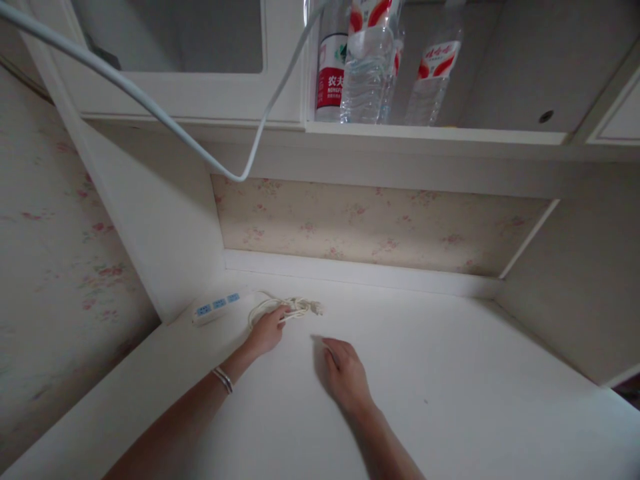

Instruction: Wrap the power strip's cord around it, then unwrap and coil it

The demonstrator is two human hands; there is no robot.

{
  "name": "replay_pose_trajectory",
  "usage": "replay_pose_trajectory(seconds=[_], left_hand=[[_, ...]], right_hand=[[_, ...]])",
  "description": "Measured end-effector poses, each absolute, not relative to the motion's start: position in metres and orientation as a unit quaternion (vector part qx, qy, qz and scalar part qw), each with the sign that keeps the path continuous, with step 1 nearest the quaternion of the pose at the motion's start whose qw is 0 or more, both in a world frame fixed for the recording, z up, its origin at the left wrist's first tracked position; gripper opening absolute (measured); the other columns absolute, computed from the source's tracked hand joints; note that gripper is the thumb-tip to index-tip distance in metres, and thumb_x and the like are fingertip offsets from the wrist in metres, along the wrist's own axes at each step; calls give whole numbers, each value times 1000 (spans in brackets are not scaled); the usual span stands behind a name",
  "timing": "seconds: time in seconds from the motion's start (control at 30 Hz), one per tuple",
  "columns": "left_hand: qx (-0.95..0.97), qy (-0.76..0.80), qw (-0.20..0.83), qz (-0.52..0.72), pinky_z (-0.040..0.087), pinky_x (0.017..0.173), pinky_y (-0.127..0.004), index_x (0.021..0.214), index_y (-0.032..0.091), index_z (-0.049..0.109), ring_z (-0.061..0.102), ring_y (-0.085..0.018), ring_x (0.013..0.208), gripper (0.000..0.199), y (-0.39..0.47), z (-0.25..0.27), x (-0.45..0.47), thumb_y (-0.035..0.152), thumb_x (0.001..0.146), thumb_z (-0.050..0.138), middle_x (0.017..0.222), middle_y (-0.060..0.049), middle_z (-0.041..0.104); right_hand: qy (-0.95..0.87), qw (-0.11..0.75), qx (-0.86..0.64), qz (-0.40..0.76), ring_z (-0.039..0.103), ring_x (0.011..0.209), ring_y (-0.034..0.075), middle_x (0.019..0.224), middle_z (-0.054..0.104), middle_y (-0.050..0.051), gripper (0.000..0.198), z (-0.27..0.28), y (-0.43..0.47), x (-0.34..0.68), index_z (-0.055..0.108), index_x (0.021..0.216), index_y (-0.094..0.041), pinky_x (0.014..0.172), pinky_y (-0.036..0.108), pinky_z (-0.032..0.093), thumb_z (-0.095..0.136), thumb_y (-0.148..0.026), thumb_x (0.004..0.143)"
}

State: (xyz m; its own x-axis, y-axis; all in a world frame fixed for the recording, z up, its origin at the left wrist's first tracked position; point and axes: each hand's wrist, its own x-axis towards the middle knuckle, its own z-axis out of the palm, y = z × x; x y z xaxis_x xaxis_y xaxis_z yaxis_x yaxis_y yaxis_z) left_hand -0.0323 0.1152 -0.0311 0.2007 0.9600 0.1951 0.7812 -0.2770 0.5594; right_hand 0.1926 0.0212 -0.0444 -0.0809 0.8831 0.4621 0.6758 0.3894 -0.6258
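A white power strip [219, 309] with blue socket panels lies on the white desktop at the left. Its pale cord [295, 308] is gathered in a loose bundle to the right, with the plug end [317, 307] at the far side of the bundle. My left hand [267, 330], a bracelet on its wrist, is closed on loops of this cord. Just right of it and nearer to me, my right hand [346, 373] is low over the desktop, apart from the cord. Its fingers are curled together; whether something small is in them is hidden.
Overhead, a white cabinet [200, 100] spans the desk, with clear plastic bottles [367, 73] on its open shelf. A thick white cable [240, 177] hangs down in front of it. Side panels [565, 267] and a floral wall [350, 223] bound the desktop [450, 360].
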Motion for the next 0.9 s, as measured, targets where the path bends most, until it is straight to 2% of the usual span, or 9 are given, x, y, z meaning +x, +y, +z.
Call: replay_pose_trajectory(seconds=[0.13, 0.23, 0.33, 0.5, 0.6, 0.67, 0.8, 0.9], left_hand=[[748, 555, 215, 293, 46, 81, -26, 113, 23, 57, 62, -16, 91, 34, 69, -39, -12, 12, 82, 48, 99, -3, 68], [700, 525, 317, 366, 48, 80, -29, 112, 23, 58, 63, -18, 88, 32, 33, -37, 5, 19, 81, 50, 97, -4, 68], [688, 489, 362, 395, 48, 84, -32, 107, 22, 60, 62, -18, 93, 25, 3, -29, 17, 26, 86, 47, 102, -6, 66], [745, 506, 234, 367, 49, 76, -34, 94, 24, 62, 61, -20, 82, 20, -14, -15, 10, 33, 88, 45, 92, -6, 65], [759, 506, 167, 375, 47, 81, -35, 86, 25, 62, 60, -20, 87, 21, -10, -12, 3, 34, 89, 44, 88, -5, 65], [754, 506, 143, 393, 45, 87, -35, 89, 24, 62, 59, -21, 94, 21, -6, -11, 1, 34, 90, 44, 93, -6, 65], [738, 508, 139, 423, 43, 95, -36, 102, 23, 61, 56, -20, 105, 22, -3, -11, 1, 32, 90, 45, 108, -6, 62], [721, 508, 159, 444, 43, 96, -34, 104, 23, 61, 56, -19, 105, 23, -2, -12, 2, 33, 90, 45, 109, -6, 63]], right_hand=[[-646, 427, -623, 106, 52, 111, 25, 117, 61, 14, 42, -53, 31, 209, 55, 121, -14, 97, 40, 40, 41, -38, 89], [-629, 406, -649, 132, 50, 115, 26, 123, 57, 15, 53, -53, 32, 215, 48, 130, -12, 98, 40, 39, 39, -45, 89], [-653, 374, -637, 169, 52, 113, 23, 120, 60, 12, 49, -50, 29, 219, 54, 124, -15, 99, 37, 38, 35, -45, 91], [-641, 365, -649, 187, 61, 98, 24, 108, 66, 13, 50, -48, 24, 228, 53, 124, -15, 87, 36, 44, 41, -48, 88], [-649, 370, -632, 206, 64, 84, 22, 95, 69, 9, 44, -46, 22, 232, 57, 118, -17, 74, 32, 47, 48, -45, 85], [-650, 385, -621, 209, 63, 72, 19, 85, 69, 6, 40, -43, 21, 231, 58, 113, -18, 66, 29, 47, 49, -43, 84], [-656, 445, -580, 189, 61, 75, 17, 88, 68, 5, 33, -31, 16, 223, 60, 103, -19, 69, 27, 46, 49, -44, 85], [-655, 479, -549, 198, 60, 79, 17, 90, 67, 5, 31, -21, 9, 215, 60, 99, -19, 73, 27, 46, 53, -44, 83]])
